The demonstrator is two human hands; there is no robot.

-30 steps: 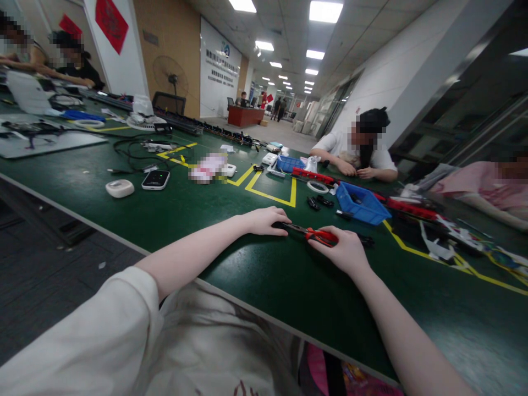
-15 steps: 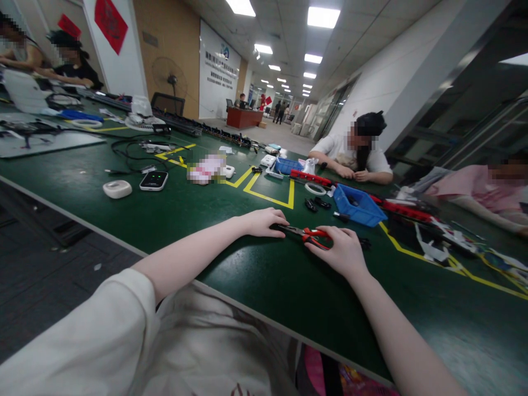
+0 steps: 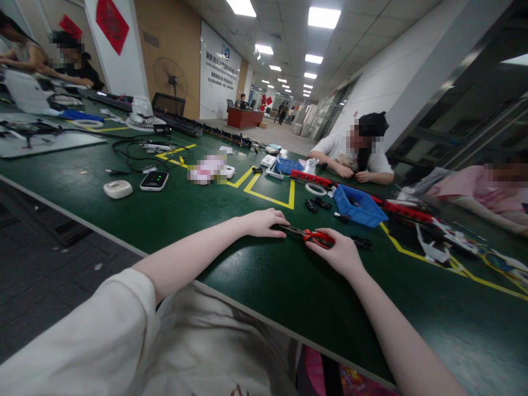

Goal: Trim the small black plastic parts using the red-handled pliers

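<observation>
My right hand (image 3: 337,250) is closed around the red handles of a pair of long-nose pliers (image 3: 310,235), whose metal jaws point left. At the tip of those jaws, my left hand (image 3: 267,223) pinches a small black piece (image 3: 281,226), too small and covered to name. The jaws meet or nearly meet this piece; I cannot tell whether they grip it. Both hands are low over the green table (image 3: 256,275). Just beyond them lie small black parts (image 3: 317,204), and another dark part (image 3: 361,242) rests right of my right hand.
A blue bin (image 3: 358,206) stands beyond my right hand, beside a long red strip (image 3: 406,210). Farther left are a small black-and-white device (image 3: 154,181), a white case (image 3: 117,189) and dark cables (image 3: 126,151). A co-worker (image 3: 355,148) sits across the table.
The fingers of my right hand have drawn closer round the plier handles, which look nearer together. My left hand has hardly moved.
</observation>
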